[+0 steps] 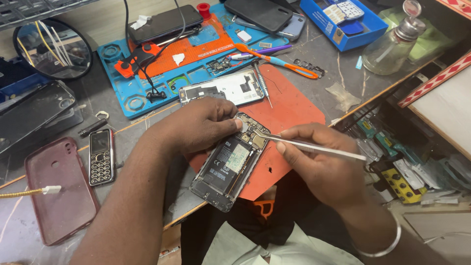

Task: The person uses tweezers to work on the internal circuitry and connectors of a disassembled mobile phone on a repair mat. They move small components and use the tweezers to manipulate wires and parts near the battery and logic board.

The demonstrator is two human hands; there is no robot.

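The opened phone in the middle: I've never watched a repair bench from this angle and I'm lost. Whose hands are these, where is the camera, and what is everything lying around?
The single picture comes from a camera worn on the person's head, looking down at their own two bare hands. The left hand steadies the opened phone, its back off and battery showing, on an orange mat. The right hand holds metal tweezers, tips at the phone's upper part. Nearby on the grey bench lie a blue repair mat, the removed white back cover, a small keypad phone, a dark red phone case, a round mirror and a glass bottle.
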